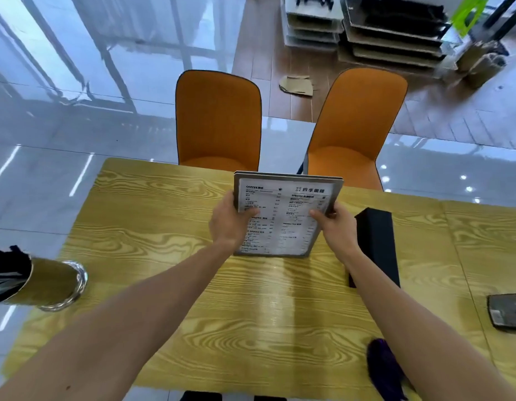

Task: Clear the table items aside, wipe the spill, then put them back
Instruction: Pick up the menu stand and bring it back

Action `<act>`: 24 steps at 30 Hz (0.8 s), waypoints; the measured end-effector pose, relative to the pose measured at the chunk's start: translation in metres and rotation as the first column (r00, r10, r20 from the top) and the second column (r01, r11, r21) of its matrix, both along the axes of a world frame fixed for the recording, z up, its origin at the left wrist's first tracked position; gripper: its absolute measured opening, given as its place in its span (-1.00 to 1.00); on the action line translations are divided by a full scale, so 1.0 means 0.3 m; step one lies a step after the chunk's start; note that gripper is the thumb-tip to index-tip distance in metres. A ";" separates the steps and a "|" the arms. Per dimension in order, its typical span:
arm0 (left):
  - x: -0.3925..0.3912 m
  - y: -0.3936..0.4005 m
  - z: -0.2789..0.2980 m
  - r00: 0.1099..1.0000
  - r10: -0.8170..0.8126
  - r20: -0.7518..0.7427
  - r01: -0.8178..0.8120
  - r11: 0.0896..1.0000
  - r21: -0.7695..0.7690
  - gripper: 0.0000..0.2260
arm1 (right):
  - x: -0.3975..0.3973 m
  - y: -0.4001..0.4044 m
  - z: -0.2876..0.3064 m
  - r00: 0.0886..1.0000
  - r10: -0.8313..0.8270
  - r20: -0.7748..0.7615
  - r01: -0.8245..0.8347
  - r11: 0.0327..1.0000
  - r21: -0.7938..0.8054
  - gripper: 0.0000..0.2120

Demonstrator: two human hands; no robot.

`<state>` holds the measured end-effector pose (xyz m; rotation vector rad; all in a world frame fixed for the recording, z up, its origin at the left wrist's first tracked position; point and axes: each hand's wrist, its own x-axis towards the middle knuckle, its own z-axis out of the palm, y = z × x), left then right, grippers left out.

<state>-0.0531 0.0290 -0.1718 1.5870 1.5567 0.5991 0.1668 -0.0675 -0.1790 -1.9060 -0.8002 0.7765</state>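
Head view; I see both hands at the centre of the frame on a flat grey-framed menu board with printed black text [285,215]; left hand [229,224] grasps its left edge, thumb lying across the printed face, fingers [232,198] wrapped behind; right hand [333,224] grasps its right edge the same way, thumb on the face, fingers curled round the frame; board is tilted, top edge raised toward the chairs; I cannot tell whether its lower edge touches the yellow wood-grain counter [164,227] or sits just above it.

Just right of the board, partly behind the right forearm, a tall black rectangular box [378,241] lies on the counter; at the right edge of the frame, a dark flat tray-like object [507,314], cut off; lower right, a purple cloth [382,363] beside the right forearm; at the left edge, a gold cylindrical holder with a chrome rim [60,282] with dark contents, near the counter's left edge.

Upper centre, two orange chairs [219,117] stand at the far side of the counter.
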 end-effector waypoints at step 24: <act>0.225 -0.097 -0.015 0.995 -0.088 -0.044 0.090 0.995 0.042 -0.66 | 0.199 -0.139 0.001 0.998 -0.031 0.062 0.033 0.999 -0.024 -0.81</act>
